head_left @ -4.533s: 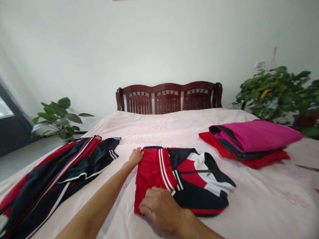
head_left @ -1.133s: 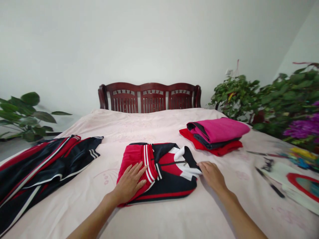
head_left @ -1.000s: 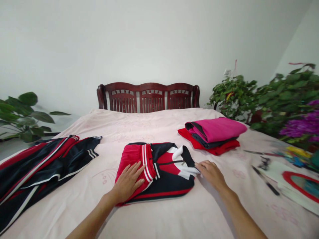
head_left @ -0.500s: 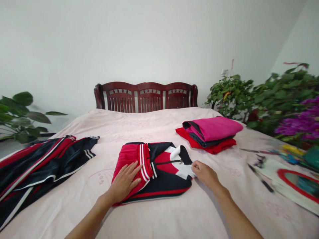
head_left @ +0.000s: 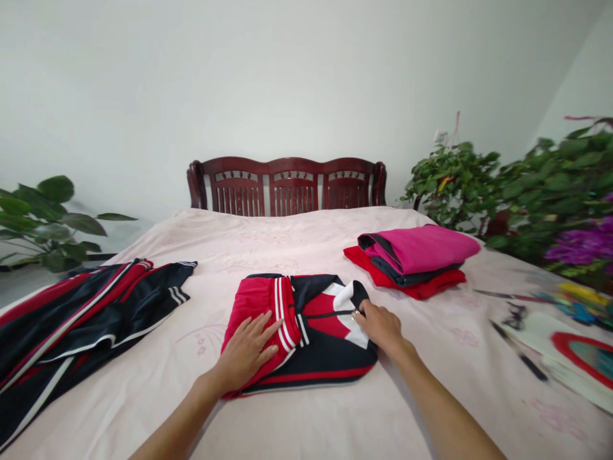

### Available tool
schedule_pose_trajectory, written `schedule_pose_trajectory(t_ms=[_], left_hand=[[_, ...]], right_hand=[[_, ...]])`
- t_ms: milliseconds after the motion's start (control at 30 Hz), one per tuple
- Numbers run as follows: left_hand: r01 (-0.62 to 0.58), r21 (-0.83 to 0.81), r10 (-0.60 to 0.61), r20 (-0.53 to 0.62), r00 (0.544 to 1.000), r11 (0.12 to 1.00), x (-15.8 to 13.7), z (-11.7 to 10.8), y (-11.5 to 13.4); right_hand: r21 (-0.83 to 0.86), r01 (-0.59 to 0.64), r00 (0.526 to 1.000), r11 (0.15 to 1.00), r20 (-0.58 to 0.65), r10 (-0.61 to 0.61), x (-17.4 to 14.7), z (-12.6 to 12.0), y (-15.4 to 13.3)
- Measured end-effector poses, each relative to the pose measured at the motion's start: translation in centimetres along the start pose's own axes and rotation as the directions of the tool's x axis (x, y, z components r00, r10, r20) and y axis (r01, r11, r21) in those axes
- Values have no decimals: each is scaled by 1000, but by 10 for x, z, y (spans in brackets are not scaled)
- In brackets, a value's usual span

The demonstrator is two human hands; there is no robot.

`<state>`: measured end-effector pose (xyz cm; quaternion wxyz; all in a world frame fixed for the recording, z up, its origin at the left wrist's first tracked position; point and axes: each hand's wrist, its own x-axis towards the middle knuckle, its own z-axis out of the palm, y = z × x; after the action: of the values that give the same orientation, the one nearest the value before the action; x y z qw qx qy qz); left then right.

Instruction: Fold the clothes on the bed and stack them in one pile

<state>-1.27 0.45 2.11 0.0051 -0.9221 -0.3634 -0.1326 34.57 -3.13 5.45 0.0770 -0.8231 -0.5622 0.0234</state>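
Observation:
A folded track jacket (head_left: 330, 354) in navy, red and white lies in front of me on the bed, its collar toward the right. My left hand (head_left: 249, 350) rests flat, fingers spread, on its folded-over red end with white-striped ribbing. At the collar, my right hand (head_left: 380, 326) pinches the fabric near the top of the zip; its fingertips are partly hidden. Further right sits a stack of folded clothes, a magenta garment (head_left: 426, 248) on top of a dark one and a red one (head_left: 433, 286). Navy and red striped track clothing (head_left: 100, 326) lies spread out on the left.
A pale pink sheet (head_left: 268, 428) covers the bed, with a dark wooden headboard (head_left: 292, 185) behind. On the right are a black-handled knife (head_left: 522, 354), a red-rimmed oval object (head_left: 582, 354) and leafy plants (head_left: 450, 182). Another plant (head_left: 57, 223) stands at left.
My right hand has moved from the jacket's white shoulder edge up to its collar, closing on the fabric there. My left hand stays on the red end. The view has shifted slightly left.

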Motion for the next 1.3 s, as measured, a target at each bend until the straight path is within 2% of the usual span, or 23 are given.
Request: schedule_pose_trajectory(t_ms=[67,100,133,167,200,233,267,333,367,400,433,500,567,633,800,900,1000,1100,1133,1167,1233,1300], left_hand=[[31,-133,-30,10,999,991,-2,-6,1],[63,-258,-66,-3,998,964,-3,-8,0],[102,-412,-129,-37,991,906,-4,-10,-2],[137,-571,-227,-90,970,809,-5,-11,-6],[157,-709,-360,-145,922,688,-6,-11,-12],[164,-810,-508,-182,842,563,-6,-10,-19],[173,-876,-645,-185,742,451,-5,-9,-27],[234,-939,-828,-82,555,251,-1,-6,-46],[277,-948,-862,7,506,155,1,-6,-55],[316,-946,-865,100,491,70,5,-7,-63],[348,-937,-845,184,503,4,9,-9,-70],[413,-910,-765,295,573,-42,18,-15,-79],[486,-874,-698,349,625,-3,29,-21,-81],[530,-847,-673,365,643,48,38,-25,-81],[459,-883,-693,268,669,102,51,-24,-89],[461,-873,-733,208,648,160,51,-24,-107],[546,-804,-772,187,608,235,49,-22,-124],[613,-720,-825,101,557,326,47,-17,-124],[622,-674,-825,34,565,398,47,-15,-120],[624,-602,-802,-47,595,498,47,-11,-113],[594,-375,-684,-175,708,711,47,-4,-95],[515,-133,-532,-180,828,847,47,3,-77]], right_hand=[[-4,-34,999,999,-11,34,9,2,-1],[-12,-50,998,999,-34,49,14,2,-1],[-12,-69,996,998,-59,68,20,1,-2],[-3,-93,993,996,-78,93,26,0,-2],[14,-122,989,992,-81,122,33,-1,-3],[37,-153,986,988,-67,155,40,-1,-4],[58,-183,982,981,-43,185,47,-2,-6],[81,-218,976,973,9,218,60,-1,-8],[82,-219,976,972,25,218,66,-1,-10],[84,-218,976,972,41,215,72,0,-11],[91,-213,976,973,56,209,77,1,-13],[113,-206,977,972,80,198,85,3,-17],[139,-201,978,970,93,189,91,6,-22],[162,-193,980,968,88,181,96,8,-27],[247,-103,993,964,-38,115,116,4,-37],[272,-41,992,961,-101,70,133,2,-44],[247,-42,993,968,-100,69,140,4,-54],[187,-60,983,980,-159,91,133,6,-71],[165,-34,978,986,-196,66,128,6,-79],[140,15,973,990,-230,18,122,7,-87],[87,157,958,984,-257,-130,113,9,-105],[38,289,936,957,-222,-274,106,16,-117]])
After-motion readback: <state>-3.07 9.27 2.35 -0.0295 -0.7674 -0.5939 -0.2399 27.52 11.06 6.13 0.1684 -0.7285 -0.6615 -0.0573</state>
